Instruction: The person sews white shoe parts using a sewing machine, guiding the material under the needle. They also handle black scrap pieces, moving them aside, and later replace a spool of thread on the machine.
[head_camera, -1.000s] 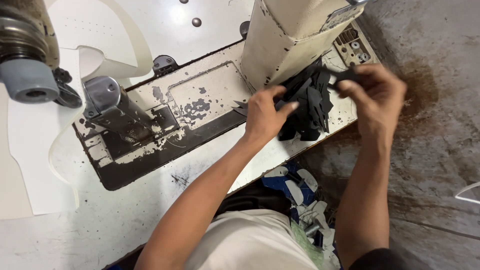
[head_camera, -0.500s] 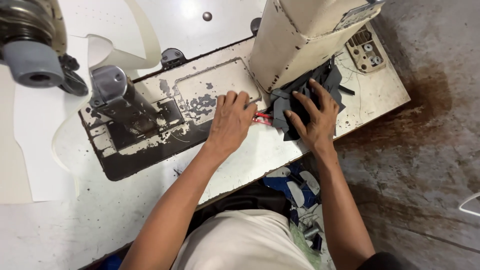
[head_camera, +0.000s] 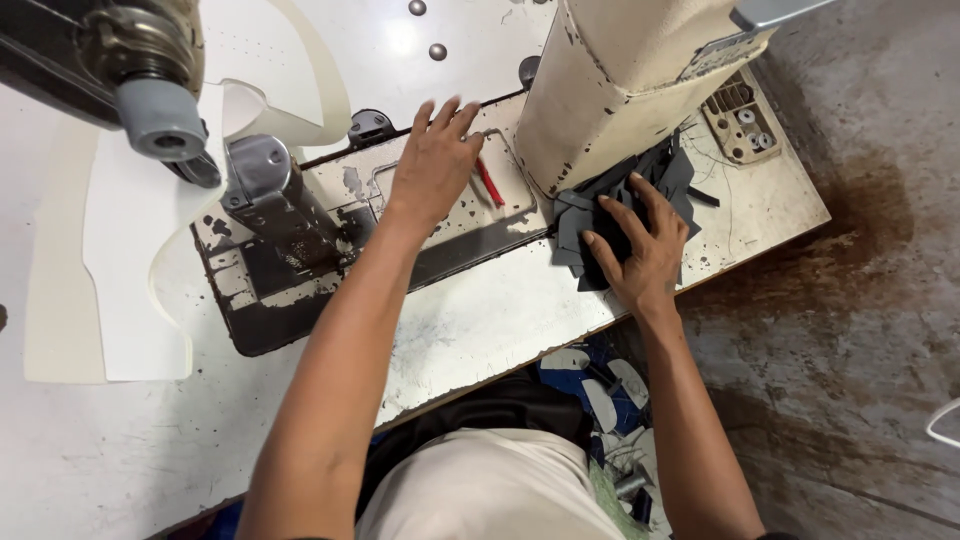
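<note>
The right hand (head_camera: 640, 245) lies flat, fingers spread, on the stack of dark cut pieces (head_camera: 620, 215) at the desk's (head_camera: 500, 320) right end, while the left hand (head_camera: 432, 160), open and empty, rests just left of the red tool (head_camera: 490, 183), whose long axis runs diagonally.

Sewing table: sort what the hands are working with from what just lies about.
In hand:
- left hand flat on the sewing machine bed
- red-handled tool beside its fingers
- right hand pressing the pile of dark fabric pieces

Lying about:
- white curved pattern pieces
- scraps on the floor
</note>
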